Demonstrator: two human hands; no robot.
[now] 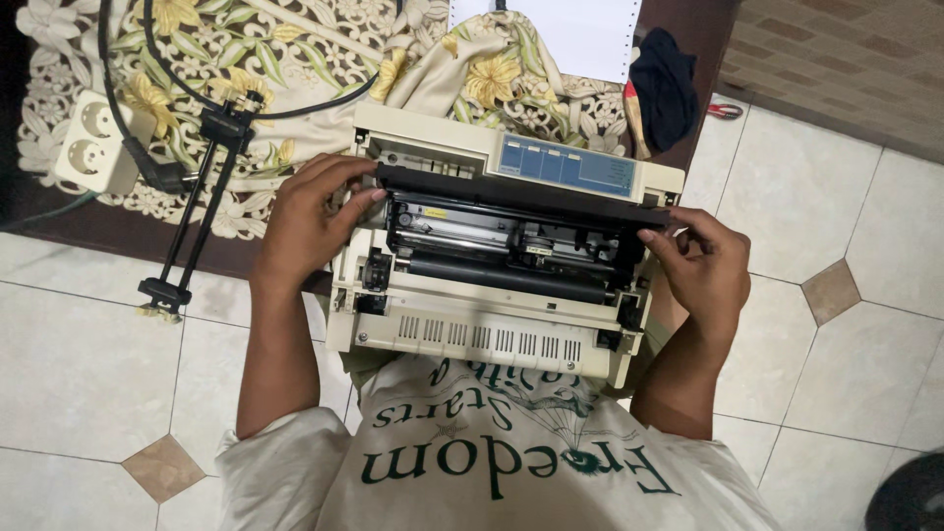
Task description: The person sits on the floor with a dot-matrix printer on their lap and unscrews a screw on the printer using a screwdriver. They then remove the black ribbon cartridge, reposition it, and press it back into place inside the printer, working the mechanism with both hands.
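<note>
A beige dot-matrix printer (501,251) rests on the person's lap, its top open. The left hand (310,216) grips the left end of a black cover strip (521,197) on the printer; the right hand (703,265) pinches its right end. Behind the printer lies a floral cloth (295,59). Left of the printer: a white power socket (88,138) and a black rod (197,211). Behind-right: a dark rag (667,84).
</note>
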